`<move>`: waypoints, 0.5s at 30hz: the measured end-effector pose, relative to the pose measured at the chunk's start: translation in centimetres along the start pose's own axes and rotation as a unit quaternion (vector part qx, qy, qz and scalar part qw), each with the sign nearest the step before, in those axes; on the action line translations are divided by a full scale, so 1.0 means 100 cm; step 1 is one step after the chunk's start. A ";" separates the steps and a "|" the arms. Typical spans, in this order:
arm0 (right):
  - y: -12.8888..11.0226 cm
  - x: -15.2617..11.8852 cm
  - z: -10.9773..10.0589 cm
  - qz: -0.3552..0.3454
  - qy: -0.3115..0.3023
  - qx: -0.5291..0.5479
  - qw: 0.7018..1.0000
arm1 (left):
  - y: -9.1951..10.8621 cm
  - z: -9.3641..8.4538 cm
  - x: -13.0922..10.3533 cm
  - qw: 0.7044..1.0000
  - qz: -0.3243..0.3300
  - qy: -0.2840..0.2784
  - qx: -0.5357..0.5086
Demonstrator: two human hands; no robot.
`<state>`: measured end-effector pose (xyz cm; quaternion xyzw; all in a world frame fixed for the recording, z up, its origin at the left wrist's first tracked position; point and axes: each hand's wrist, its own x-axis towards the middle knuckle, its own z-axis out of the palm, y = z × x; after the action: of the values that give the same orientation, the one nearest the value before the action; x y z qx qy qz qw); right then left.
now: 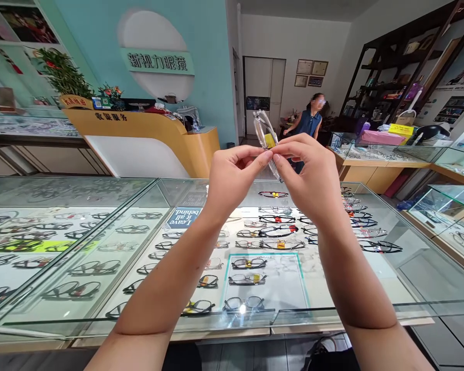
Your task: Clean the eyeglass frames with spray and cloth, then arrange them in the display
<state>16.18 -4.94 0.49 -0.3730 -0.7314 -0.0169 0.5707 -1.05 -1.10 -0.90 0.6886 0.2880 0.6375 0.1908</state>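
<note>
A pair of clear-framed eyeglasses (263, 131) is held up in front of me, tilted, with a small yellow tag on it. My left hand (235, 170) pinches the frame between thumb and fingers from the left. From the right, my right hand (307, 167) pinches the same frame, its thumb tip close to my left thumb. Both hands are raised above a glass display case (332, 288). Inside the case lie several rows of eyeglasses, among them a black pair with a yellow tag (249, 264) on a teal-bordered sheet.
Another glass case (31, 196) adjoins on the left. Behind stands a wooden service counter (147, 129) with plants on it. A person in a dark blue sleeveless top (308, 123) is in the background. More display cases (382, 159) and a dark shelf unit (394, 67) line the right side.
</note>
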 end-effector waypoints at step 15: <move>0.006 0.006 -0.017 0.047 0.005 -0.038 0.998 | -0.067 0.028 0.007 0.991 -0.005 -0.046 0.126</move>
<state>17.86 -4.95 1.30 -0.4287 -0.7086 -0.0200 0.5601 0.66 4.68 -4.91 0.7343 0.3604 0.5630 0.1182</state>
